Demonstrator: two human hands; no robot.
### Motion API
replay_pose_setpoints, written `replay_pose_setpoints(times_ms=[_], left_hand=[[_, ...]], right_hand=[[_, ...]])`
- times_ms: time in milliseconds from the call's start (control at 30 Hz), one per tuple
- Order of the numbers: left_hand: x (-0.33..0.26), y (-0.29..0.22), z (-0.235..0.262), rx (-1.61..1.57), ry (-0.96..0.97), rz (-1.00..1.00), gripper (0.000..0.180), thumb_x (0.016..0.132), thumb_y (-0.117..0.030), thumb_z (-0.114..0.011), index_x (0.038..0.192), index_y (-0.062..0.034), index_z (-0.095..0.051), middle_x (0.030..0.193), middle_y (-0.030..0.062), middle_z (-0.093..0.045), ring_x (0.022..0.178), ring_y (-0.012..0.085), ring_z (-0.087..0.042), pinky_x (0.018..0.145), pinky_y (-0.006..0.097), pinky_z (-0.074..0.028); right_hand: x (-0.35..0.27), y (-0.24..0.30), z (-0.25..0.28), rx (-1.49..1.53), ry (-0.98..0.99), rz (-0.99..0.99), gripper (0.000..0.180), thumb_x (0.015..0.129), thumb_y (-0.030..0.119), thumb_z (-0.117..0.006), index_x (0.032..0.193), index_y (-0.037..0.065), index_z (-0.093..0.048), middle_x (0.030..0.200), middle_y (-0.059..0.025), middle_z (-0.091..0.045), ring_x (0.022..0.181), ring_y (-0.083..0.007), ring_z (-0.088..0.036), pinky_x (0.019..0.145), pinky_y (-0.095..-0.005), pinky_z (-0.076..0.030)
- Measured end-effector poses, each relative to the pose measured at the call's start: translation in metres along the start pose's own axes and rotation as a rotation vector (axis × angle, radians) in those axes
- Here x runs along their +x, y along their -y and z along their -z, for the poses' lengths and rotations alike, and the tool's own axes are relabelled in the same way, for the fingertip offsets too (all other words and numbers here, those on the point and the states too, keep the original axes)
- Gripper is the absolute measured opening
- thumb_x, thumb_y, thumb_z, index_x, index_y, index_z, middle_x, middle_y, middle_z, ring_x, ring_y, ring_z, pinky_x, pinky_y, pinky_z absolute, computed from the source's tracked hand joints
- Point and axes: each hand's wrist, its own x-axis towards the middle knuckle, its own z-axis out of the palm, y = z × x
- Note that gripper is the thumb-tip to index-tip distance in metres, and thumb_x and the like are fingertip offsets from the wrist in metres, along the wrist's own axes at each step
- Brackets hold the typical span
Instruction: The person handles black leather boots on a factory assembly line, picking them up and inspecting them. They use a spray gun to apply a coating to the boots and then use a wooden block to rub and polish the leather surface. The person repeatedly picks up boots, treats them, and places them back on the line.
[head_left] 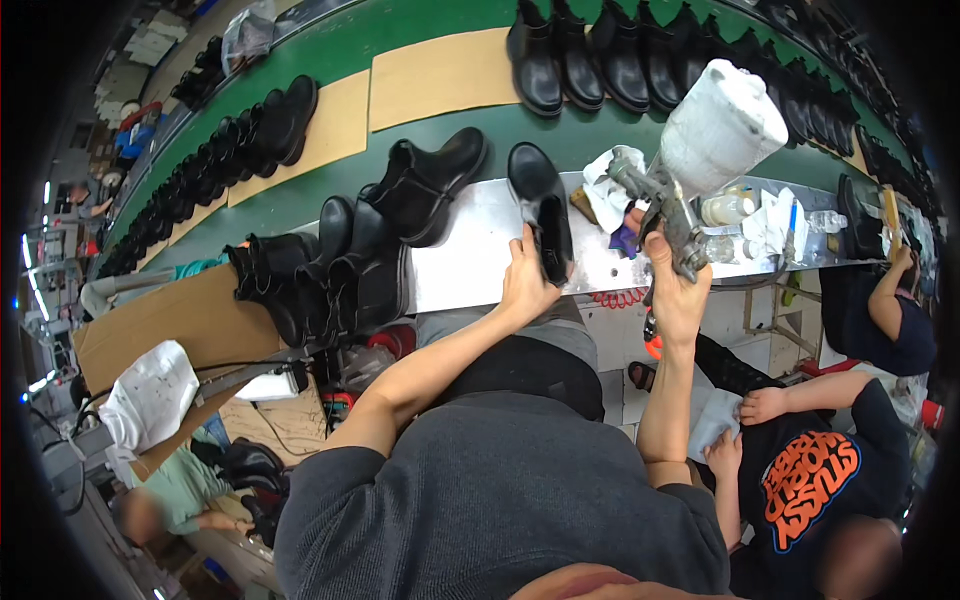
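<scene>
My left hand (526, 278) grips a black ankle boot (534, 180) by its shaft, with the toe turned away from me. The boot is over the bare metal top of the bench (470, 262). In my right hand (678, 288) is a spray gun (676, 215), its fingers wrapped round the handle. A white paint-smeared cup (722, 128) sits on top of the gun. The gun's nozzle end is to the right of the boot, apart from it. Left of my left hand, a black boot (430, 185) lies near other black boots (365, 275) at the bench's edge.
Rows of black boots stand on cardboard sheets (440, 80) along the green belt (345, 60). Clear bottles (728, 208) and white cloth (770, 222) lie right of the gun. A red coiled hose (618, 298) hangs below the bench. A co-worker (800, 450) sits close at my right.
</scene>
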Motion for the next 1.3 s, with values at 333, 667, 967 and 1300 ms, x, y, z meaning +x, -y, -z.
replay_pose_setpoints(times_ms=[333, 667, 967, 1300], left_hand=[[0.079, -0.009, 0.113, -0.973, -0.111, -0.129, 0.023, 0.089, -0.016, -0.062, 0.102, 0.0033, -0.059, 0.091, 0.0092, -0.063, 0.074, 0.0189, -0.063, 0.061, 0.033, -0.054], [0.08, -0.016, 0.145, -0.86, -0.114, -0.237, 0.021, 0.09, -0.02, -0.063, 0.096, 0.0002, -0.065, 0.091, 0.0036, -0.063, 0.079, 0.0109, -0.059, 0.069, 0.025, -0.051], [0.081, -0.046, 0.153, -0.977, -0.113, -0.213, 0.028, 0.091, -0.017, -0.059, 0.109, 0.0035, -0.057, 0.092, 0.0101, -0.064, 0.079, 0.0205, -0.065, 0.068, 0.031, -0.057], [0.094, -0.064, 0.166, -1.047, 0.079, 0.052, 0.042, 0.094, -0.03, -0.05, 0.11, 0.0093, -0.051, 0.094, 0.0241, -0.064, 0.077, 0.0315, -0.068, 0.07, 0.035, -0.06]], right_hand=[[-0.011, -0.008, 0.01, -0.094, 0.037, -0.032, 0.03, 0.085, 0.024, -0.07, 0.096, -0.004, -0.066, 0.07, -0.0023, -0.062, 0.064, -0.0062, -0.051, 0.058, -0.0235, -0.041], [0.008, 0.039, -0.006, -0.305, 0.122, 0.049, 0.039, 0.082, 0.018, -0.073, 0.112, -0.005, -0.062, 0.064, -0.0001, -0.052, 0.061, -0.0049, -0.044, 0.053, -0.0228, -0.037], [-0.011, 0.034, 0.001, -0.326, 0.259, 0.046, 0.04, 0.08, 0.014, -0.073, 0.113, -0.006, -0.061, 0.07, -0.0026, -0.059, 0.064, -0.0061, -0.048, 0.056, -0.0238, -0.041], [0.01, 0.046, -0.022, -0.273, 0.117, 0.294, 0.042, 0.078, 0.016, -0.075, 0.109, -0.007, -0.062, 0.085, -0.0147, -0.068, 0.069, -0.0111, -0.058, 0.062, -0.0255, -0.046]])
